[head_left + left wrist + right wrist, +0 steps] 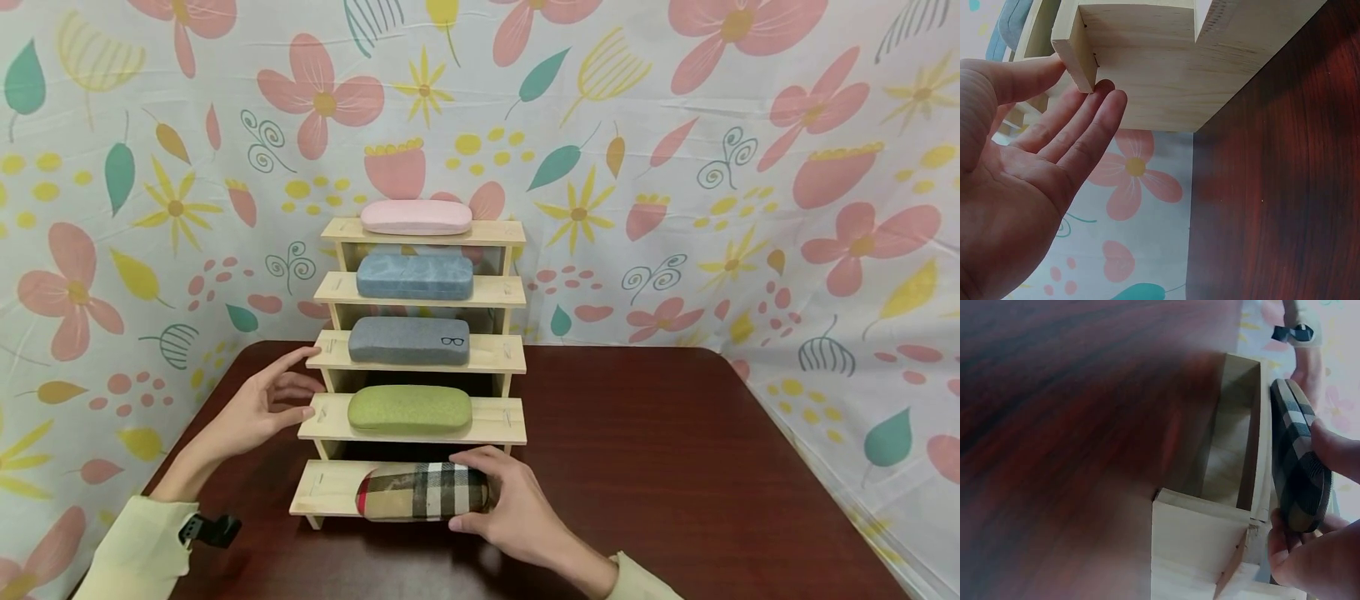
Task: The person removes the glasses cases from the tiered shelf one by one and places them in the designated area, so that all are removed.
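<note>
A wooden stepped rack [322,497] carries a glasses case on each tier. On its lowest tier is a plaid glasses case [423,492] in tan, black and white with a red end. My right hand [517,508] grips this case by its right end, thumb in front and fingers behind; the right wrist view shows the case [1294,450] between thumb and fingers. At the rack's left side, my left hand [262,400] touches the ends of the middle boards with thumb and index finger. Its other fingers extend loosely below the board end in the left wrist view.
Above the plaid case sit a green case [409,408], a grey case [397,341] with a glasses print, a blue case [414,277] and a pink case [416,217]. The rack stands on a dark red-brown table [637,467]. A flower-patterned cloth [630,167] hangs behind.
</note>
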A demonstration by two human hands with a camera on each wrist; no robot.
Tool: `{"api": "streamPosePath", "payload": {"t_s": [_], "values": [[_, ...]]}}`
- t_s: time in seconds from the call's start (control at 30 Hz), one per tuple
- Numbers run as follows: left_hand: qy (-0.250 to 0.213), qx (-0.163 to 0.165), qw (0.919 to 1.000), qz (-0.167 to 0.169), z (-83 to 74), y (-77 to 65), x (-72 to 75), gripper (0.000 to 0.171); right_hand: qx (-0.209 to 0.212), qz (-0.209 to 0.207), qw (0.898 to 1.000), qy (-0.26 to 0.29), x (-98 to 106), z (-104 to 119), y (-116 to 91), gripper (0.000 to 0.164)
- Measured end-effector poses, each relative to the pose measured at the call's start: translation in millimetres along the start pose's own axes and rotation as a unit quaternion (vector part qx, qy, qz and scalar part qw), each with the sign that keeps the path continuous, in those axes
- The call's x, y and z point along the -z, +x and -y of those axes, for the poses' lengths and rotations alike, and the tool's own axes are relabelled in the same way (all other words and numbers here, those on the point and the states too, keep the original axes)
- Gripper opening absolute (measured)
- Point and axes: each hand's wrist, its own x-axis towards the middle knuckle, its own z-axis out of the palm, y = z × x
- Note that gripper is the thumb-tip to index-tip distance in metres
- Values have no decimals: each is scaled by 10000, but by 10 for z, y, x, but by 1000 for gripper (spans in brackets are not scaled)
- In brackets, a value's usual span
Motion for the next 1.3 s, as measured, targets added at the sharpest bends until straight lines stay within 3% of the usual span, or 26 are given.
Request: {"api": "streamPosePath", "payload": {"t_s": [0.23, 0.5, 0.9, 1.3], "values": [[27, -67, 10000, -9, 6, -6, -3, 83, 130, -20, 9999, -17, 112, 20, -60, 65], [-11, -41, 10000, 6, 9, -6, -1, 83, 114, -36, 9999, 44, 391, 77, -147, 66], [-19, -5, 10000, 10, -4, -5, -3, 85, 277, -242, 9989, 279, 956, 93, -273, 63], [-30, -14, 10000, 1, -43, -4, -10, 83, 299, -739, 9964, -296, 1638, 25, -305, 65]]}}
